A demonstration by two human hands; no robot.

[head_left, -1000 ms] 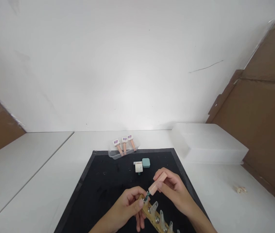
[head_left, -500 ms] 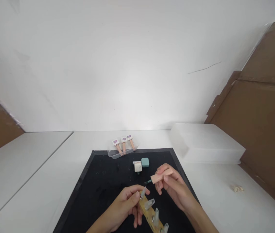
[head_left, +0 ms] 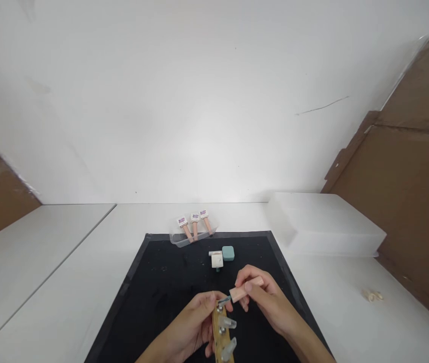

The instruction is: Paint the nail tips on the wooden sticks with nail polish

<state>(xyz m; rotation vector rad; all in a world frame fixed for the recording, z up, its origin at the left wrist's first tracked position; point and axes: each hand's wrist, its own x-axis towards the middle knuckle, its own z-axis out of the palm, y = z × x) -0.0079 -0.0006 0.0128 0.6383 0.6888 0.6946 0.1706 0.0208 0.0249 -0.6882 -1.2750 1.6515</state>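
Note:
My left hand (head_left: 194, 325) grips a wooden strip (head_left: 218, 339) that carries several clear false nail tips (head_left: 228, 322) on small metal studs. Its fingers wrap around the strip's far end. In my right hand (head_left: 269, 300) is a nail polish brush (head_left: 238, 293), held by its pale pink cap between thumb and fingers. The teal-coated bristles lie at the nail tip nearest my left fingertips; whether they touch is hard to make out. Beyond my hands, a small white bottle (head_left: 217, 260) stands beside a teal rounded block (head_left: 228, 253).
Under my hands is a black mat (head_left: 154, 282). A clear tray (head_left: 179, 243) at its far edge holds three pink-capped bottles (head_left: 195, 227). A white foam block (head_left: 331, 232) sits to the right, with small beige bits (head_left: 372, 295) nearby. Brown cardboard (head_left: 411, 191) borders the right side.
My right hand has moved the brush down and left onto the end of the strip. The left hand has turned the strip more upright in view.

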